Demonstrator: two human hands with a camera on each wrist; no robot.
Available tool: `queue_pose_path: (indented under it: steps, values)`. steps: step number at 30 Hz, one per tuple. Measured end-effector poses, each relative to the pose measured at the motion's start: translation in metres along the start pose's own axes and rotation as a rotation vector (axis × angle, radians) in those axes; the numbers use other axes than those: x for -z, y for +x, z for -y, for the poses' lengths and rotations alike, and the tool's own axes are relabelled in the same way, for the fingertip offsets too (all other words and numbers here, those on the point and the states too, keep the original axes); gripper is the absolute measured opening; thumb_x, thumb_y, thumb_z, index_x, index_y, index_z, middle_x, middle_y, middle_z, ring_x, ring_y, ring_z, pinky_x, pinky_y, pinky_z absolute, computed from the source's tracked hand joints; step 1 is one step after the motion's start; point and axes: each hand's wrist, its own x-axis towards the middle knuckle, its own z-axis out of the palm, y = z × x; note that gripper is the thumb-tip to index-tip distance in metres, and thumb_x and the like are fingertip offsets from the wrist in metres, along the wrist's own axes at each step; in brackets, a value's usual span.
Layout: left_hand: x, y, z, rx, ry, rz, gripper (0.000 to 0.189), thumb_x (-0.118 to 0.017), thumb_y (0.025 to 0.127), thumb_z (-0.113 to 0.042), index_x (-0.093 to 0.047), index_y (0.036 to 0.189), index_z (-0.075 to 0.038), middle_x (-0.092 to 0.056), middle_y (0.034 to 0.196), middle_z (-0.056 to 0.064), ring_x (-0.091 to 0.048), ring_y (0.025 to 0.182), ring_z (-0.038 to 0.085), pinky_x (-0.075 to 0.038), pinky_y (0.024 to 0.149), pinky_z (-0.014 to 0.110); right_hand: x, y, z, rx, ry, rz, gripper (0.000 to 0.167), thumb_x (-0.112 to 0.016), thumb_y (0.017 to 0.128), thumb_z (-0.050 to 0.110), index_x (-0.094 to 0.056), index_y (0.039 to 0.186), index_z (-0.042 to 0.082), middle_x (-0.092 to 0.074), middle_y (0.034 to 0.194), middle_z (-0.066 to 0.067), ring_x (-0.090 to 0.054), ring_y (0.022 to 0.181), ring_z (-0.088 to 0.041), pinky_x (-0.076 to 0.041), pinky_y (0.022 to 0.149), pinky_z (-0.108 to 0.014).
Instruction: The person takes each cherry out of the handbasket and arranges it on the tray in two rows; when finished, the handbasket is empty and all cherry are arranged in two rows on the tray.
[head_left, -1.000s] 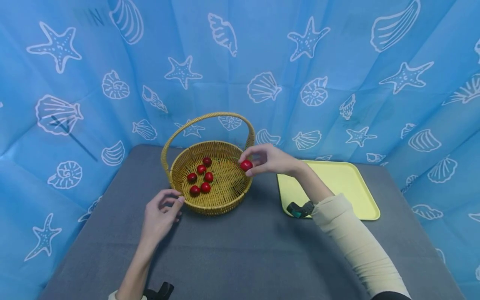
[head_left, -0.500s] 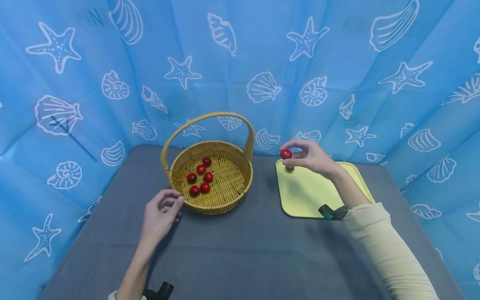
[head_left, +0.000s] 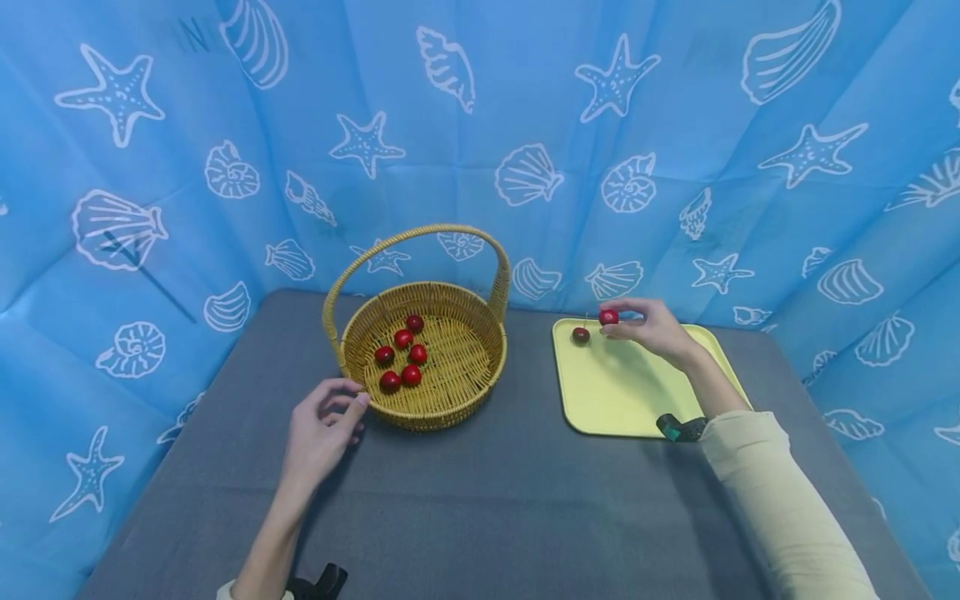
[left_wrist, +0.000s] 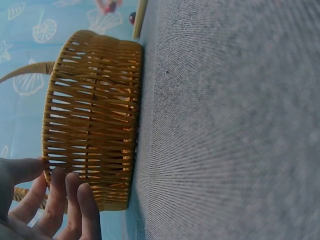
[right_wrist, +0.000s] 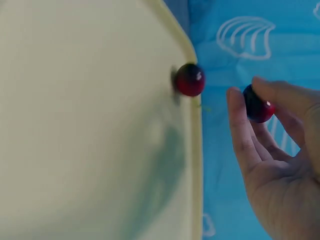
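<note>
My right hand (head_left: 654, 329) pinches a red cherry (head_left: 608, 317) between thumb and fingertips, above the back left part of a yellow tray (head_left: 607, 408). In the right wrist view this cherry (right_wrist: 258, 104) hangs clear of the tray. Another, darker cherry (head_left: 581, 336) with an upright stem lies on the tray near its back left corner. My left hand (head_left: 322, 425) pinches the front left rim of a round wicker basket (head_left: 431, 421); the left wrist view shows thumb and fingers (left_wrist: 57, 195) at the rim. Several red cherries (head_left: 411, 375) lie in the basket's left half.
The basket's tall arched handle (head_left: 420, 233) rises over its back. A grey cloth (head_left: 480, 517) covers the table. Behind and at both sides hangs a blue curtain (head_left: 465, 142) with white shells and starfish. Each wrist wears a black device (head_left: 678, 428).
My right hand has carried the cherry from the basket's right rim rightward to over the tray. The cherry on the tray has come into view. My left hand has stayed at the basket.
</note>
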Motion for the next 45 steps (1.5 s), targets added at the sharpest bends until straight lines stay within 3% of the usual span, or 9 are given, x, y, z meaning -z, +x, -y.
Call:
queue_pose_path:
  steps: [3,8,10,14,17,31,39,45]
  values:
    - [0.000,0.000,0.000,0.004,-0.002,0.001,0.030,-0.074,0.106,-0.028,-0.067,0.129,-0.010,-0.077,0.114,0.026,-0.077,0.080,0.025,-0.065,0.067,0.029,0.002,0.001,-0.011,-0.034,-0.021,-0.010,0.053,-0.072,0.105,0.010,-0.054,0.151,-0.007,-0.057,0.152,-0.032,-0.078,0.109,-0.004,-0.063,0.096,-0.021]
    - [0.001,0.000,0.000,0.009,-0.006,0.001,0.031,-0.074,0.106,-0.030,-0.067,0.129,-0.011,-0.076,0.114,0.025,-0.078,0.080,0.024,-0.065,0.067,0.029,0.001,0.003,-0.025,-0.044,-0.051,-0.023,0.051,-0.071,0.105,0.009,-0.055,0.150,-0.009,-0.055,0.152,-0.034,-0.075,0.109,-0.003,-0.066,0.096,-0.028]
    - [0.001,0.000,0.000,0.009,-0.005,0.003,0.032,-0.074,0.106,-0.031,-0.067,0.129,-0.011,-0.076,0.114,0.026,-0.078,0.080,0.024,-0.065,0.067,0.030,0.000,0.004,-0.030,-0.044,-0.064,-0.019,0.050,-0.071,0.105,0.008,-0.054,0.149,-0.010,-0.056,0.152,-0.036,-0.076,0.114,-0.012,-0.066,0.096,-0.029]
    - [0.001,0.000,0.001,0.008,-0.007,0.006,0.032,-0.074,0.106,-0.031,-0.067,0.130,-0.011,-0.076,0.114,0.026,-0.078,0.080,0.024,-0.066,0.068,0.031,-0.001,0.007,-0.039,-0.038,-0.158,-0.015,0.048,-0.071,0.105,0.010,-0.058,0.148,-0.007,-0.061,0.148,-0.036,-0.072,0.128,-0.040,-0.062,0.090,-0.017]
    - [0.000,0.000,0.001,0.007,-0.008,0.003,0.032,-0.074,0.106,-0.032,-0.067,0.129,-0.012,-0.077,0.114,0.026,-0.078,0.079,0.023,-0.066,0.067,0.031,-0.001,0.009,-0.043,-0.020,-0.222,-0.023,0.045,-0.072,0.105,0.011,-0.061,0.145,-0.005,-0.065,0.144,-0.034,-0.068,0.131,-0.050,-0.055,0.086,-0.010]
    - [0.001,0.001,0.002,-0.001,-0.017,-0.005,0.028,-0.074,0.106,-0.029,-0.068,0.127,-0.012,-0.077,0.111,0.025,-0.077,0.078,0.022,-0.066,0.067,0.034,-0.003,0.015,-0.045,0.013,-0.284,-0.012,0.043,-0.072,0.106,0.014,-0.063,0.144,-0.004,-0.067,0.141,-0.033,-0.068,0.129,-0.051,-0.052,0.088,-0.010]
    - [0.002,0.002,0.003,-0.009,-0.024,0.002,0.030,-0.074,0.105,-0.030,-0.068,0.127,-0.011,-0.077,0.110,0.025,-0.078,0.078,0.023,-0.066,0.067,0.034,0.000,0.011,-0.041,-0.006,-0.281,0.012,0.048,-0.071,0.106,0.015,-0.059,0.149,-0.004,-0.062,0.149,-0.034,-0.064,0.135,-0.053,-0.062,0.104,-0.038]
    - [0.001,0.001,0.003,-0.016,-0.022,0.006,0.031,-0.074,0.106,-0.031,-0.067,0.128,-0.010,-0.077,0.110,0.024,-0.077,0.079,0.024,-0.066,0.067,0.033,0.006,0.007,-0.040,-0.009,-0.264,-0.006,0.048,-0.072,0.106,0.017,-0.060,0.149,-0.002,-0.060,0.152,-0.032,-0.062,0.138,-0.053,-0.060,0.095,-0.023]
